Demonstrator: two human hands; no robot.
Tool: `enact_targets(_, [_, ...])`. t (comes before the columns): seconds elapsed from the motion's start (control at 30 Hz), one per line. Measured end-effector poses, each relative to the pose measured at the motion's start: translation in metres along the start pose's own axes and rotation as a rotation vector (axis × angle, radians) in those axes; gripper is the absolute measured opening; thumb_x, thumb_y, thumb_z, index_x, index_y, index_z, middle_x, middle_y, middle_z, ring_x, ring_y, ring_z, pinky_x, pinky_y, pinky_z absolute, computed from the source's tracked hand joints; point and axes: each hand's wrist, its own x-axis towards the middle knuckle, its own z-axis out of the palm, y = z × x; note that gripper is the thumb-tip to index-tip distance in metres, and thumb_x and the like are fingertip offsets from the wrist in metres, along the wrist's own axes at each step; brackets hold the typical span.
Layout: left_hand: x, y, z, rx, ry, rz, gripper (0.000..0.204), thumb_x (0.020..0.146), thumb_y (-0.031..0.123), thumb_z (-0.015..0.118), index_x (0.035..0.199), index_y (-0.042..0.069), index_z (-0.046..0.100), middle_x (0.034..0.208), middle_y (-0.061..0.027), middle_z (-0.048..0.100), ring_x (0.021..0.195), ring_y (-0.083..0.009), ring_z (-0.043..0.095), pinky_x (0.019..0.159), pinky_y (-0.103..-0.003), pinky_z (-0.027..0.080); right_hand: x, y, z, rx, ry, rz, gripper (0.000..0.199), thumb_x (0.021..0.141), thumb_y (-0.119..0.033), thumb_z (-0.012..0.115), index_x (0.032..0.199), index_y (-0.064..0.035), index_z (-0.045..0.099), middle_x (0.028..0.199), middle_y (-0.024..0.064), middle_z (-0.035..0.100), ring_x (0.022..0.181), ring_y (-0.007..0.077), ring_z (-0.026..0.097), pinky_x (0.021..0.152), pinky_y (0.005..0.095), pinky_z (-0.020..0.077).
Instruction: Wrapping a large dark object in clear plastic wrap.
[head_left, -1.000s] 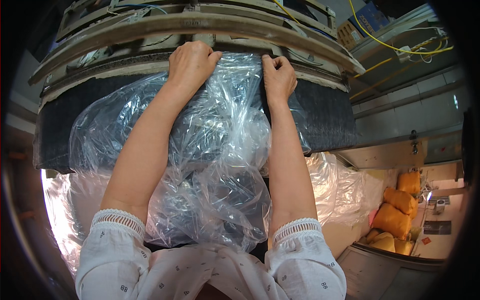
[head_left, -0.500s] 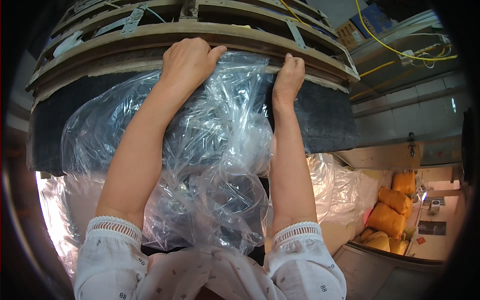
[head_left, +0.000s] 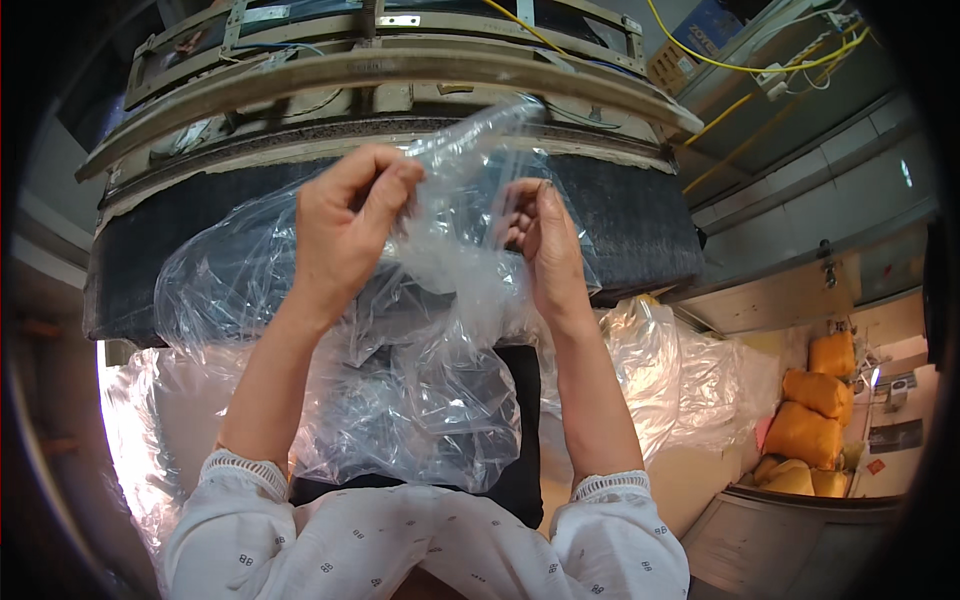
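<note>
My left hand (head_left: 345, 225) is closed on clear plastic film (head_left: 470, 245), pinching it between thumb and curled fingers. A gathered, blurred end of the film rises from this grip toward the wooden bar (head_left: 390, 70). To the right, my right hand (head_left: 548, 245) has its fingers half curled and apart from the thumb, close beside the film's edge. Whether its fingertips touch the film is unclear. The crumpled film drapes over a dark cloth-covered ledge (head_left: 640, 220) and hangs down in front of my body.
Behind the ledge stands a frame with metal brackets (head_left: 235, 25). Yellow cables (head_left: 740, 85) hang at the upper right, near a blue box (head_left: 710, 28). More clear film (head_left: 690, 370) lies on the right, with orange bundles (head_left: 805, 435) beyond.
Both hands have come away from the wooden bar toward me. The film's far end is lifted off the ledge in my left hand. The bar sits higher, apart from the ledge.
</note>
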Motion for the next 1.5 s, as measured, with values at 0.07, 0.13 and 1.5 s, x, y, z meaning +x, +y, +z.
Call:
enact_targets(0.07, [-0.017, 0.006, 0.001, -0.006, -0.006, -0.035, 0.012, 0.086, 0.013, 0.058, 0.087, 0.001, 0.063, 0.068, -0.0006, 0.059, 0.058, -0.004, 0.051, 0.053, -0.018, 0.039, -0.006, -0.014, 0.008, 0.016, -0.048, 0.073, 0.048, 0.095, -0.046, 0.031, 0.097, -0.0041, 0.053, 0.085, 0.0047, 0.056, 0.076, 0.0126, 0.053, 0.075, 0.0271, 0.0419])
enact_targets(0.13, [-0.034, 0.006, 0.002, 0.046, 0.023, 0.078, 0.01, 0.085, 0.011, 0.061, 0.087, 0.002, 0.063, 0.069, -0.001, 0.06, 0.06, -0.0037, 0.052, 0.053, -0.018, 0.04, -0.01, -0.028, 0.014, 0.143, -0.162, 0.012, 0.049, 0.093, -0.048, 0.037, 0.095, -0.0029, 0.056, 0.085, 0.0067, 0.059, 0.074, 0.0129, 0.055, 0.071, 0.0256, 0.0439])
enact_targets(1.5, [-0.166, -0.012, -0.293, 0.932, 0.429, -0.027, 0.008, 0.087, 0.001, 0.054, 0.09, -0.003, 0.06, 0.083, -0.0035, 0.055, 0.079, -0.0121, 0.051, 0.073, -0.022, 0.04, 0.047, 0.032, 0.0, -1.398, -0.166, -0.524, 0.016, 0.077, -0.018, 0.06, 0.068, -0.0068, 0.054, 0.065, 0.0089, 0.052, 0.062, 0.0303, 0.056, 0.054, 0.0383, 0.0448])
